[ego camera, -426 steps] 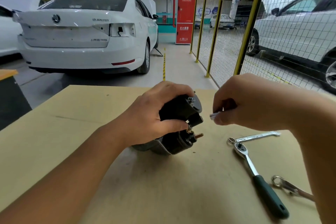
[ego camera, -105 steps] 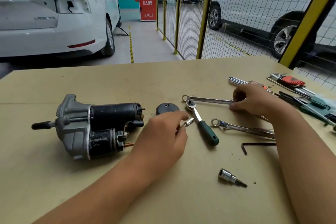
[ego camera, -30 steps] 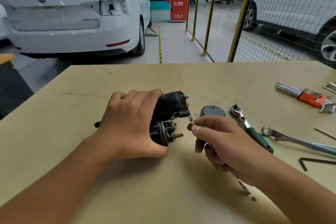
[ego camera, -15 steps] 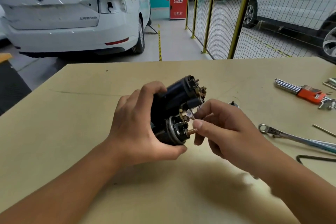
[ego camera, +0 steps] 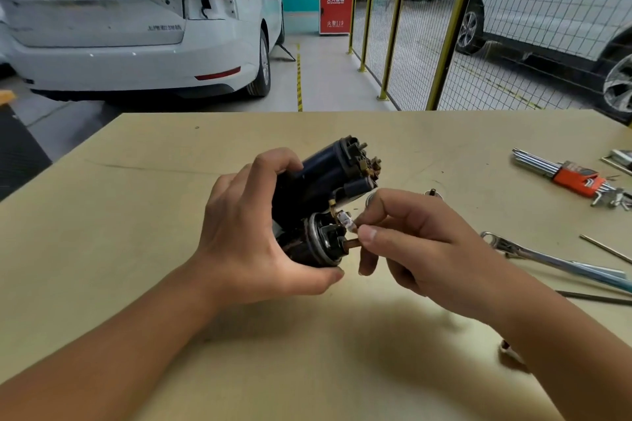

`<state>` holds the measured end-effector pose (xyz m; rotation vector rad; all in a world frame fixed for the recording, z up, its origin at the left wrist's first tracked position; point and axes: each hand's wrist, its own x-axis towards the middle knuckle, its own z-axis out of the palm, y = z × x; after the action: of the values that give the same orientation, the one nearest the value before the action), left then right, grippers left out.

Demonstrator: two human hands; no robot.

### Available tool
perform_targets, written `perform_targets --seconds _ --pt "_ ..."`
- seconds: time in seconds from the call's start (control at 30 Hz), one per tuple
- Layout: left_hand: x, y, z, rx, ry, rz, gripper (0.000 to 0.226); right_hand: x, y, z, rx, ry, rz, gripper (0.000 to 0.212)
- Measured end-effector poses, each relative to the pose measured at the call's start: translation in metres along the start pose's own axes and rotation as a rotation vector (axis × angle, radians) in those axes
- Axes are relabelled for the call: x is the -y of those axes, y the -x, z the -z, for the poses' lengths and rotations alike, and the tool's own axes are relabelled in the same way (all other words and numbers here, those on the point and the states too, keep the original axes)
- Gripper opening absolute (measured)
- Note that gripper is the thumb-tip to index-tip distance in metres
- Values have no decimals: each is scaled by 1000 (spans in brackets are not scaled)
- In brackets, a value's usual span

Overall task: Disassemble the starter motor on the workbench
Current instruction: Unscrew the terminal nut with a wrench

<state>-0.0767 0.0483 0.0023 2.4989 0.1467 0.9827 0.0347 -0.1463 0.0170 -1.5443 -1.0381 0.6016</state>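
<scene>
The black starter motor (ego camera: 328,174) is tilted up off the tan workbench (ego camera: 136,215), its terminal end facing right. My left hand (ego camera: 246,243) grips its body from the left, fingers over the top and thumb underneath. My right hand (ego camera: 420,249) pinches a slim silver wrench, whose head (ego camera: 344,219) sits at a terminal on the solenoid end, just above the copper stud. The wrench's shaft is hidden under my right hand; a blurred tip (ego camera: 509,350) shows below my forearm.
An orange-holdered hex key set (ego camera: 578,178) lies at the far right. A long combination wrench (ego camera: 547,260), a black hex key (ego camera: 595,297) and a thin rod (ego camera: 605,249) lie to the right. A ratchet head (ego camera: 432,194) peeks out behind my right hand. A white car stands beyond the bench.
Over the last second my left hand lifted and tilted the motor off the bench, and my right hand brought the wrench head up to the solenoid terminal.
</scene>
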Motion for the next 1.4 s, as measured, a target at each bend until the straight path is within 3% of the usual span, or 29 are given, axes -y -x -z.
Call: perform_targets --seconds 0.17,0.33,0.53,0.8,1.0,1.17,1.23,1.3,1.4 --pt "-1 0 -3 -21 -43 12 103 0 -1 -1 -63 53 -50 16" --pt "-3 -1 -5 -34 -90 12 102 -3 -2 -8 -150 128 19 22" --pt "-2 1 -4 -16 -37 22 102 -6 -5 -11 -144 196 127 35" --pt "-3 1 -4 -32 -29 15 99 -5 -5 -25 -280 158 162 38" --pt "-2 1 -4 -19 -27 7 99 -5 -6 -18 -235 159 128 29" --pt "-1 2 -5 -17 -22 25 99 4 -4 -6 -454 31 220 26" --pt "-2 1 -8 -39 -50 39 98 8 -4 -1 -449 -39 141 29" --pt "-5 0 -12 -82 -87 63 96 10 -3 -4 -339 -124 6 32" --pt "-10 -1 -15 -198 -76 91 85 6 -8 -19 -313 -15 -94 53"
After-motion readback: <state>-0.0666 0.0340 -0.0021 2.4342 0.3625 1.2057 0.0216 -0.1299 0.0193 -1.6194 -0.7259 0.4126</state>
